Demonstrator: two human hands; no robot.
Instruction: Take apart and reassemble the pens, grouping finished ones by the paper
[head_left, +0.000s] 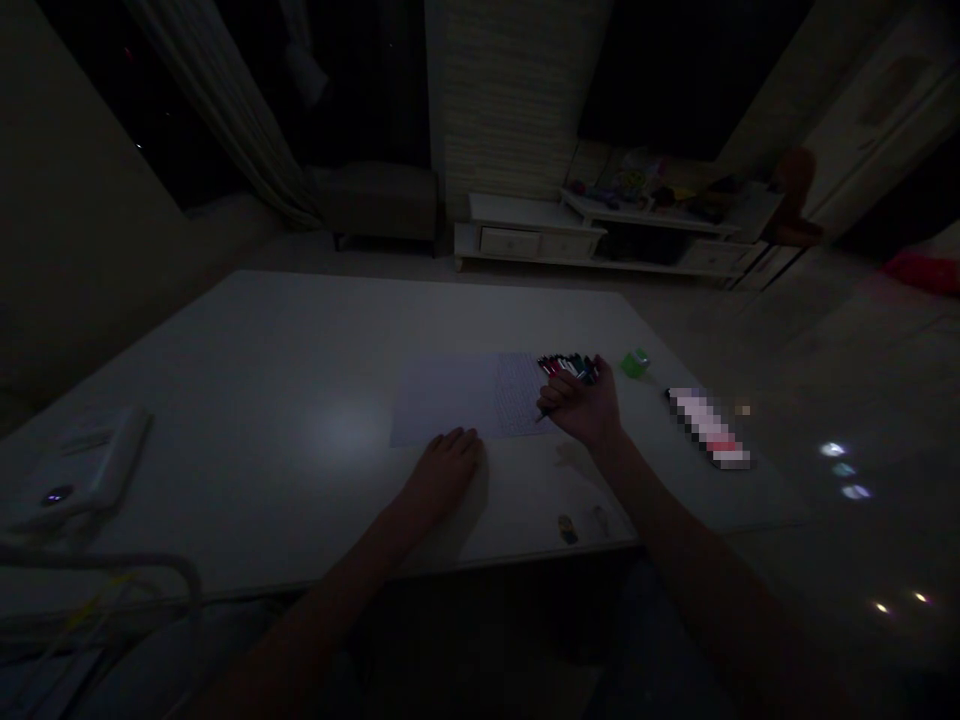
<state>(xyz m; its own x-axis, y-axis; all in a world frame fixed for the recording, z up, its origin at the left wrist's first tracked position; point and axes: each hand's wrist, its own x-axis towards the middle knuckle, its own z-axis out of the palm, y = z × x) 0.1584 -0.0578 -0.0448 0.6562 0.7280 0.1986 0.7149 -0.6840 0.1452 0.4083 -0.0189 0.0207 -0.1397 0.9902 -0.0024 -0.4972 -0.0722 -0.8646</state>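
A sheet of paper (446, 395) lies on the white table (300, 350), its right part covered with rows of fine marks that look like writing. My left hand (450, 462) rests flat at the sheet's lower edge, fingers stretched out and holding nothing. At the right end of the paper my right hand (581, 400) is closed around a pen (541, 413), whose tip points down to the left near the sheet's edge. Just behind that hand lies a bunch of several pens (559, 364) with dark, red and white parts, partly hidden by the fingers.
To the right are a small green container (635, 362) and a phone (706, 428) with a blurred-out screen. Two small objects, one a dark-and-yellow piece (567, 529), lie by the near edge. A white box-like device (86, 465) sits far left. The room is dim.
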